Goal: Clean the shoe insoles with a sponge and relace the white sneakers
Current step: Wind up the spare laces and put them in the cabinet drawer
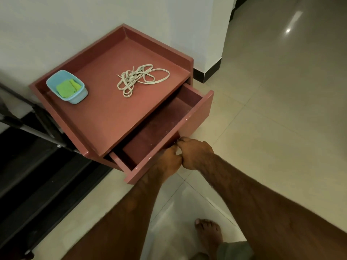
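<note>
Grip: left hand (168,162) and right hand (195,153) are curling tight on the drawer (199,115) front; pulling too far risks it dropping out.

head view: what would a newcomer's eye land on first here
The open drawer of the reddish cabinet, with the left hand and right hand curled together at its front. Next, the tangle of pale laces in the middle of the cabinet top, and the blue tub holding a green sponge at its left corner.
</note>
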A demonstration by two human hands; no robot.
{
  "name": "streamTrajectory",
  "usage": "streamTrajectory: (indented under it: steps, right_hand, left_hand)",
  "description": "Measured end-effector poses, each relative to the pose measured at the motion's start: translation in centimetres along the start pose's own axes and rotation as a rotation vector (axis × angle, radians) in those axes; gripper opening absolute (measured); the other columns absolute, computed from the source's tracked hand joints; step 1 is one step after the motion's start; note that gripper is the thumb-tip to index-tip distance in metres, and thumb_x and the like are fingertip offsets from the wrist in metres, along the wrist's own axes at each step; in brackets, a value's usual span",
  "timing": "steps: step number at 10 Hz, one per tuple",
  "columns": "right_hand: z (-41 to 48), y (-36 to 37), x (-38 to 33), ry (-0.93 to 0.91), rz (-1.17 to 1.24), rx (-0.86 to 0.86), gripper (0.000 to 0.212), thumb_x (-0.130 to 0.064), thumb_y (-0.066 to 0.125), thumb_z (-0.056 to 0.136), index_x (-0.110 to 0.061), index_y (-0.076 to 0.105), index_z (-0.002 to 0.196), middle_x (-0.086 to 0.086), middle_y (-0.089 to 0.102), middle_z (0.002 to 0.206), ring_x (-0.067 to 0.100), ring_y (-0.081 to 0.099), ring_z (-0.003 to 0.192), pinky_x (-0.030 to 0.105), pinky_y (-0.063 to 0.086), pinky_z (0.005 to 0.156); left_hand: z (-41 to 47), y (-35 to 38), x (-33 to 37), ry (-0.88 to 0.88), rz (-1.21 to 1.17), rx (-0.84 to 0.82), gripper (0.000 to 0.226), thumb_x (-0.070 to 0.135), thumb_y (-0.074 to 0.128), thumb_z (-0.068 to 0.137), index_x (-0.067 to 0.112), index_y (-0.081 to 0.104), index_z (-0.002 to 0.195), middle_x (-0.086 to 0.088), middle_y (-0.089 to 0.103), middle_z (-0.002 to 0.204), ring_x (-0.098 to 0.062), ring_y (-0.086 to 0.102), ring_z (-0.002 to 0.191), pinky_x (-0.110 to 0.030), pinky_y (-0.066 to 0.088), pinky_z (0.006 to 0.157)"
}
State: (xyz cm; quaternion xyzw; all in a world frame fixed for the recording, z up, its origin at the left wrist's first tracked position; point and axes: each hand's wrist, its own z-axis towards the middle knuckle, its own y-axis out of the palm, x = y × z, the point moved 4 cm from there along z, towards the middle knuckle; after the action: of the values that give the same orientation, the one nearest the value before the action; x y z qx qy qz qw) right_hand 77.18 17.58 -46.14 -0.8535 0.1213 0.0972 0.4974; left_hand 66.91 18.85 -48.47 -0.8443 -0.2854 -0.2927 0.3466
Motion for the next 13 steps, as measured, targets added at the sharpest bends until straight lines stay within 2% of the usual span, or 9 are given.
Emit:
streamTrajectory:
  steps: [1,2,3,4,5,9,10,12,13]
  right_hand:
    - [-1.4,0.3,1.5,-0.009,-0.021,0.011,0.051,-0.022,0.067,0.089,-0.025,0.053,0.139,-0.001,0.057,0.137,0.024,0.057,0.122,0.044,0.05,0.102]
    - [-2.5,0.6,2.5,-0.016,-0.031,0.0,0.056,-0.022,0.068,0.088,-0.026,0.052,0.141,-0.002,0.056,0.14,0.024,0.057,0.123,0.046,0.05,0.103]
    - [-2.9,0.7,2.6,-0.019,-0.054,0.0,0.056,-0.024,0.068,0.091,-0.025,0.049,0.144,-0.001,0.055,0.141,0.024,0.057,0.123,0.045,0.05,0.103]
    - [-2.9,0.6,2.4,-0.022,-0.068,0.005,0.057,-0.026,0.069,0.091,-0.025,0.048,0.144,-0.001,0.055,0.139,0.023,0.057,0.121,0.043,0.05,0.102]
    - [-3.4,0.7,2.5,-0.024,-0.091,-0.004,0.059,-0.027,0.071,0.091,-0.025,0.048,0.145,0.0,0.054,0.14,0.024,0.057,0.121,0.043,0.05,0.103]
    - [-7.7,1.8,5.4,0.001,-0.07,-0.011,0.058,-0.02,0.071,0.088,-0.022,0.05,0.142,0.0,0.053,0.139,0.025,0.058,0.118,0.042,0.049,0.094]
    - [-8.3,2.1,5.7,0.017,-0.088,-0.017,0.058,-0.021,0.071,0.089,-0.022,0.049,0.143,0.001,0.052,0.14,0.025,0.057,0.118,0.042,0.049,0.096]
    - [-8.5,2.4,5.7,0.016,-0.103,-0.072,0.073,-0.025,0.066,0.093,-0.025,0.031,0.157,-0.001,0.04,0.156,0.025,0.047,0.133,0.046,0.045,0.106]
    - [-9.6,2.0,5.5,0.011,-0.065,-0.087,0.078,-0.027,0.067,0.093,-0.025,0.025,0.159,0.0,0.032,0.163,0.027,0.041,0.14,0.048,0.043,0.11]
  left_hand:
    - [0.3,2.2,-0.9,0.016,0.063,-0.023,0.036,0.025,0.045,0.108,0.013,0.059,0.138,-0.018,0.063,0.135,-0.013,0.057,0.097,-0.038,0.055,0.098]
    - [-0.7,3.4,-0.3,0.037,0.097,-0.039,0.034,0.02,0.046,0.106,0.012,0.06,0.136,-0.02,0.063,0.134,-0.018,0.058,0.102,-0.037,0.055,0.094]
    - [-1.2,3.7,0.2,0.033,0.113,-0.025,0.034,0.019,0.047,0.106,0.008,0.059,0.136,-0.022,0.063,0.134,-0.023,0.059,0.105,-0.044,0.055,0.098]
    - [-1.1,3.5,0.5,0.015,0.161,-0.018,0.035,0.014,0.048,0.105,0.001,0.057,0.136,-0.025,0.062,0.134,-0.035,0.063,0.115,-0.046,0.051,0.099]
    - [-1.3,3.9,0.5,0.001,0.186,-0.04,0.037,0.011,0.049,0.104,0.0,0.055,0.139,-0.026,0.059,0.138,-0.042,0.058,0.127,-0.046,0.05,0.102]
    - [-4.2,8.0,1.2,-0.006,0.232,-0.09,0.036,0.018,0.054,0.102,0.007,0.058,0.136,-0.018,0.066,0.131,-0.037,0.065,0.118,-0.048,0.056,0.1]
    - [-4.6,8.6,1.6,-0.004,0.224,-0.09,0.036,0.014,0.055,0.102,0.005,0.057,0.137,-0.019,0.065,0.131,-0.036,0.065,0.119,-0.047,0.056,0.1]
    - [-5.3,8.5,2.7,-0.048,0.214,-0.163,0.039,0.01,0.049,0.105,0.001,0.051,0.144,-0.021,0.058,0.143,-0.037,0.058,0.131,-0.04,0.051,0.105]
    - [-6.3,8.3,2.9,-0.058,0.211,-0.165,0.045,0.011,0.05,0.103,0.003,0.046,0.148,-0.022,0.054,0.146,-0.039,0.055,0.132,-0.045,0.05,0.108]
